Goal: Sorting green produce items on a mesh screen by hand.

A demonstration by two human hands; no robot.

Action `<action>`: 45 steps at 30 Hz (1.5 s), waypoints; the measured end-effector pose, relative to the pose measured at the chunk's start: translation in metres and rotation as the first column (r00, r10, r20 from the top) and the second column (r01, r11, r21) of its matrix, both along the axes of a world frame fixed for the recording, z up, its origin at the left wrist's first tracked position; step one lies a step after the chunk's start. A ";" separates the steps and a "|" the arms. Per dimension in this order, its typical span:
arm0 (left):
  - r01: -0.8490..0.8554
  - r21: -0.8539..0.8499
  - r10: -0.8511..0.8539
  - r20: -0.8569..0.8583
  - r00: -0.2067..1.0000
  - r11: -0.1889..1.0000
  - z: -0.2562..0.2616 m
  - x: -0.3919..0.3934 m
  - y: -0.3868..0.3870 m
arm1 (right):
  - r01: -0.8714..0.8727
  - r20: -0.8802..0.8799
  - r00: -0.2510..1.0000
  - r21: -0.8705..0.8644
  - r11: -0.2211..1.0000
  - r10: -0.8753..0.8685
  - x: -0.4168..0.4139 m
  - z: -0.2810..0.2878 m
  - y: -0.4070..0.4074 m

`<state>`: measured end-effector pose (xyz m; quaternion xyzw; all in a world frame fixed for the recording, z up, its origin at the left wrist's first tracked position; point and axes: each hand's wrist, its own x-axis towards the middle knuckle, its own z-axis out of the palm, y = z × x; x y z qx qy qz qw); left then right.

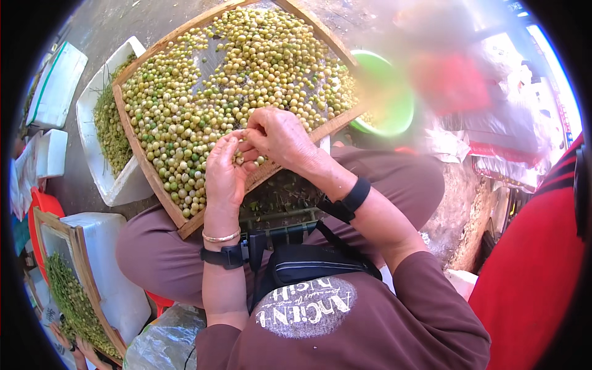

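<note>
A wooden-framed mesh tray point(340, 121) spreads before me, its near edge at my knees. Small round yellow-green fruits point(185, 115) cover most of its mesh, with a few greener ones among them. Over the near side of the tray, my left hand point(226, 169) and my right hand point(280, 138) meet at the fingertips. Thumbs and forefingers are pinched close together; whether something tiny is between them cannot be made out. The other fingers of my right hand curl beneath, partly hidden. Some fruits show just below and behind these fingers.
Left of the tray, a white foam box point(99, 152) contains fruits on green stems. A green basin point(393, 104) with fruits stands under the right corner, partly blurred. At lower left, another person's hands point(83, 349) touch a second framed tray point(85, 273). Someone's red clothing point(532, 263) is close on my right.
</note>
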<state>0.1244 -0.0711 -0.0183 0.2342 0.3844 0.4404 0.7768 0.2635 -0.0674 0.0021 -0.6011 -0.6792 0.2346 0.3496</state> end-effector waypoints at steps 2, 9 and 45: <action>-0.047 0.014 0.047 -0.017 0.999 0.999 -0.004 -0.003 0.001 | -0.077 0.013 0.997 0.040 0.996 0.076 0.003 -0.010 0.001; -0.094 0.036 0.097 -0.083 0.992 0.995 -0.012 -0.024 0.002 | 0.247 0.547 0.824 -0.118 0.962 -0.145 0.030 -0.024 0.038; -0.055 0.032 0.055 0.002 0.998 0.998 0.003 -0.007 -0.002 | -0.154 -0.876 0.368 -0.388 0.909 -0.312 0.109 -0.003 0.014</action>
